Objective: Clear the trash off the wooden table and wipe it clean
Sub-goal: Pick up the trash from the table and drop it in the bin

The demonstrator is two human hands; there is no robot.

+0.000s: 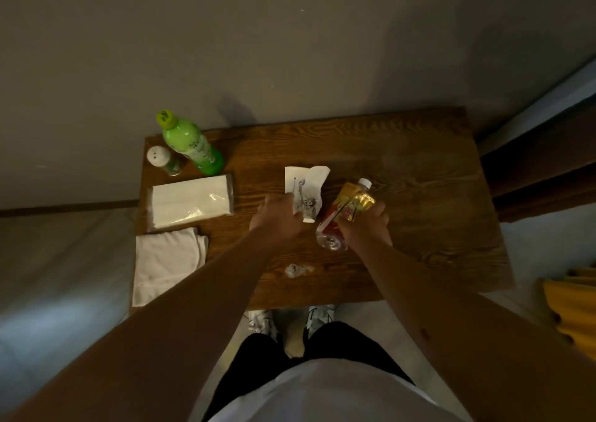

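Observation:
On the wooden table, my right hand grips a clear plastic bottle with a yellow-red label and white cap, tilted with the cap pointing away. My left hand pinches the near edge of a crumpled white paper with a black drawing on it, lying at the table's middle. A small crumpled clear wrapper lies near the front edge between my forearms. A folded white cloth sits at the front left corner.
A green bottle and a small white-capped shaker stand at the back left. A pack of white tissues lies in front of them. A grey wall is behind the table, yellow fabric to the right.

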